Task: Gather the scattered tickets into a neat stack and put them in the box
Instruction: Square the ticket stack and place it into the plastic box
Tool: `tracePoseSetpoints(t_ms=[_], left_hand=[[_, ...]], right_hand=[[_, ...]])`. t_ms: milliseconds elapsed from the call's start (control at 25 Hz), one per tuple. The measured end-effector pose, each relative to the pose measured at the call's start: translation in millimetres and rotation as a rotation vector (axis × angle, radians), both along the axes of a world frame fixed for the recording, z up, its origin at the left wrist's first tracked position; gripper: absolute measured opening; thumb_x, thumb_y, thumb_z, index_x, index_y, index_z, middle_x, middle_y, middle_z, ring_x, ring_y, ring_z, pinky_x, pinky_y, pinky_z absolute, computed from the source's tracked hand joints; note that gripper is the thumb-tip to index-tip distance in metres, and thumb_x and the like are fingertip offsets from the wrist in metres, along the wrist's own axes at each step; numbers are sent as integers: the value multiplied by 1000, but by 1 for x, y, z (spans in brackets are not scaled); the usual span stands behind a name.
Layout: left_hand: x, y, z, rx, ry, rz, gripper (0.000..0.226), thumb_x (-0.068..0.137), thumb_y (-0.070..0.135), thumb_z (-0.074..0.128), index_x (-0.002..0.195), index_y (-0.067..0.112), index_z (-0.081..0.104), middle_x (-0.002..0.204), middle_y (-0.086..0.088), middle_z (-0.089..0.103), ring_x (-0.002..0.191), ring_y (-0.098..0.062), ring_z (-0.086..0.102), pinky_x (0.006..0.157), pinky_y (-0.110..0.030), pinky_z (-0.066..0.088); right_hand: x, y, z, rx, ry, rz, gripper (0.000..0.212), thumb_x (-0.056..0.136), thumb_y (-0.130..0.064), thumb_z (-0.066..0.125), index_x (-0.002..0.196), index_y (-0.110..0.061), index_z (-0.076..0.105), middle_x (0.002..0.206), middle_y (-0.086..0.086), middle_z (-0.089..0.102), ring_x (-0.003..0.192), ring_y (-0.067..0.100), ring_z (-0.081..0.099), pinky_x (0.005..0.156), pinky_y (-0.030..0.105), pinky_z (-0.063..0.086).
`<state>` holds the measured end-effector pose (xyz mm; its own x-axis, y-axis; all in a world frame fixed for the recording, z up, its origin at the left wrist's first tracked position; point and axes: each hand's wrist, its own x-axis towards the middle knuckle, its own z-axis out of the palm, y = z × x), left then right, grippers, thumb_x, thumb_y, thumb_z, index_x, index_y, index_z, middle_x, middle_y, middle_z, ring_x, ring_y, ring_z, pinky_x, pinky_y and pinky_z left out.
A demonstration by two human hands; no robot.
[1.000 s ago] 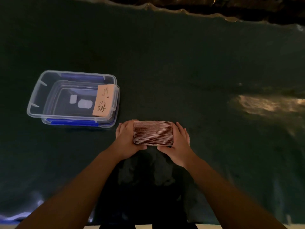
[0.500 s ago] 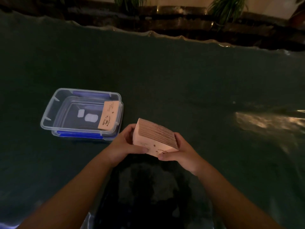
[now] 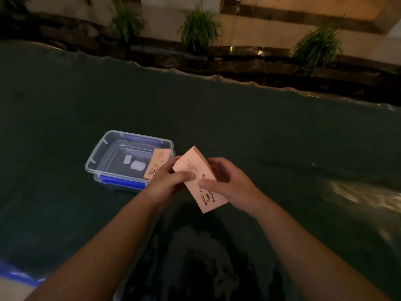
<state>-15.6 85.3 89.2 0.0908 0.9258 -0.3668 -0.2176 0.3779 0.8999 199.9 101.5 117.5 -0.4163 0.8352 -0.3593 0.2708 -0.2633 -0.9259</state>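
Note:
I hold a thick stack of pale pink tickets (image 3: 196, 170) above the dark green table, its printed face with a coffee-cup drawing turned toward me. My left hand (image 3: 168, 183) grips the stack's left edge, thumb on the face. My right hand (image 3: 230, 183) grips its right side, thumb pressing the face. A clear plastic box (image 3: 104, 157) with blue clips sits to the left of my hands. Another pink ticket stack (image 3: 157, 162) leans inside the box against its right wall.
The dark green cloth (image 3: 260, 131) covers the table, with a rippled far edge. Beyond it runs a dark ledge with potted plants (image 3: 199, 29). A bright reflection (image 3: 364, 194) lies on the cloth at the right. A blue item (image 3: 19, 276) peeks in at the lower left.
The stack stood on edge on the table between both hands; it has been lifted and turned so its printed face points at me. The view tilted up, showing the plants.

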Motion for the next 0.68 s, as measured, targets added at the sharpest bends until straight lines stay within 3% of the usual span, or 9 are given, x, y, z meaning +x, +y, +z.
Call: tracePoseSetpoints(t_ms=[80, 160, 320, 480, 560, 680], left_hand=[[-5, -1, 4, -2, -15, 50, 48, 79, 22, 77, 125, 17, 62, 114, -12, 77, 111, -31, 75, 78, -35, 63], [-15, -1, 6, -35, -80, 76, 49, 82, 27, 77, 127, 16, 63, 115, -13, 78, 113, -34, 74, 79, -38, 63], [-56, 3, 9, -66, -102, -37, 68, 77, 36, 84, 138, 18, 60, 125, -14, 76, 115, -31, 74, 89, -45, 62], [-118, 14, 11, -90, -61, -69, 69, 73, 42, 87, 134, 19, 65, 119, -10, 79, 109, -28, 77, 89, -46, 63], [-150, 24, 10, -110, -50, -65, 63, 76, 40, 85, 132, 18, 67, 117, -10, 80, 107, -28, 77, 83, -43, 65], [-189, 47, 3, -156, -46, -60, 44, 88, 30, 78, 129, 18, 68, 113, -10, 82, 103, -27, 79, 77, -41, 66]], right_hand=[[-15, 3, 4, 15, 18, -45, 53, 80, -39, 92, 119, -52, 59, 124, -12, 71, 97, -4, 76, 66, 22, 65], [-33, 4, 6, -11, 59, -130, 50, 83, -33, 91, 120, -48, 60, 122, -7, 73, 93, 0, 79, 64, 24, 65], [-83, 1, 0, -156, 172, -309, 46, 88, -32, 87, 127, -35, 62, 116, 1, 81, 96, 16, 83, 76, 35, 68], [-145, 1, -1, -257, 225, -389, 43, 92, -32, 83, 131, -28, 63, 109, 0, 85, 97, 16, 83, 78, 36, 67], [-178, 8, 2, -282, 200, -401, 42, 93, -34, 81, 132, -30, 64, 108, -1, 85, 96, 15, 83, 77, 36, 67], [-222, 25, 0, -278, 114, -420, 44, 96, -37, 78, 137, -30, 64, 112, 1, 84, 101, 19, 82, 87, 46, 68]])
